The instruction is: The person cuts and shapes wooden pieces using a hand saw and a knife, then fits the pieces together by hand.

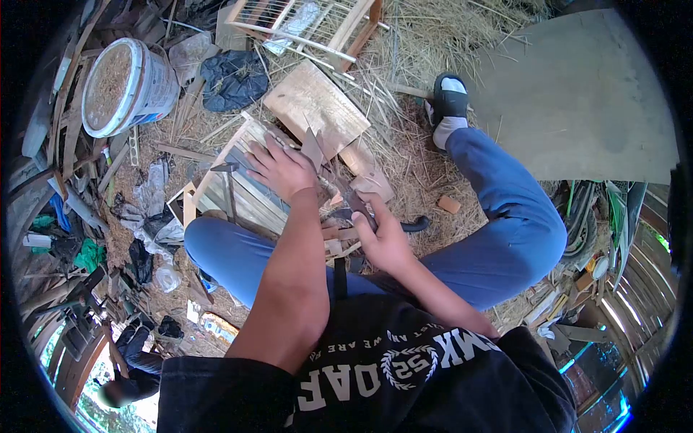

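My left hand [283, 167] lies with its fingers spread on pale wooden slats [253, 193], palm hidden. The fingers of my right hand [382, 234] are wrapped round a dark, narrow tool [354, 200] that points up and left. A pointed grey blade [312, 150] shows just right of my left hand; whether it belongs to that tool is unclear. A hammer [229, 180] rests on the slats left of my left hand. Beyond both hands sits a broad wooden block [316, 105]. A curved black handle [416, 224] pokes out right of my right hand.
A white bucket [133, 86] stands at upper left, near a black plastic bag [233, 79]. A barred wooden cage [307, 25] is at the top. A grey board [577, 101] lies at right, a reddish block [449, 204] on the straw. Another person [133, 361] appears at lower left.
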`<action>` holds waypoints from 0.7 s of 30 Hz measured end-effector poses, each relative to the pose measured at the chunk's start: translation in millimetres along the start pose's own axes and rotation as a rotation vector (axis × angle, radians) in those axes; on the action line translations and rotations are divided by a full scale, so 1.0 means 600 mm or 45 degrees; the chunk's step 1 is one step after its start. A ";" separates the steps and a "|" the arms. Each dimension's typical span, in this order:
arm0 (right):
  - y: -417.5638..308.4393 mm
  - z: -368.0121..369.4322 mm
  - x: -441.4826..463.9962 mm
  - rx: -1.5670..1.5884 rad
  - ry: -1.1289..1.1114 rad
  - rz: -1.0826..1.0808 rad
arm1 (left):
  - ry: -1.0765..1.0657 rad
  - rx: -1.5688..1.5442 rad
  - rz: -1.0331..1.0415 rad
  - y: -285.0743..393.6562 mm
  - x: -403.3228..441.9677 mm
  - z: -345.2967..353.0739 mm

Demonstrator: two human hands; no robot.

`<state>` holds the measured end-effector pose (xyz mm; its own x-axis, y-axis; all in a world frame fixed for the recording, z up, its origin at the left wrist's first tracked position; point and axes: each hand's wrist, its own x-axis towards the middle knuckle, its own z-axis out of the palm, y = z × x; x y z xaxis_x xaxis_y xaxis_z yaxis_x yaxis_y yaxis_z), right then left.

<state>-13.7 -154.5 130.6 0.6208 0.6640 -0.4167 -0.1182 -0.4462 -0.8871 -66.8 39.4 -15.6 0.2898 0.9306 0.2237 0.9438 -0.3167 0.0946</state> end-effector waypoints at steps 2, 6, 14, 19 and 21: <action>0.007 0.023 0.041 -0.059 0.055 -0.123 | -0.080 -0.133 -0.091 -0.007 0.001 -0.005; -0.008 0.055 0.126 -0.053 -0.075 0.092 | -0.082 -0.129 -0.096 -0.003 0.012 -0.003; 0.015 0.041 0.073 -0.012 -0.075 0.053 | -0.059 -0.115 -0.097 -0.003 0.002 -0.009; 0.014 0.063 0.076 0.011 -0.009 0.014 | -0.079 -0.135 -0.114 -0.002 0.001 -0.012; -0.012 0.017 0.018 0.010 -0.067 0.040 | -0.068 -0.118 -0.117 -0.006 0.005 -0.008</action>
<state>-13.7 -137.8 130.6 0.5753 0.6804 -0.4540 -0.1431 -0.4627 -0.8749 -69.9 42.4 -10.5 0.2131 0.9642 0.1580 0.9488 -0.2428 0.2021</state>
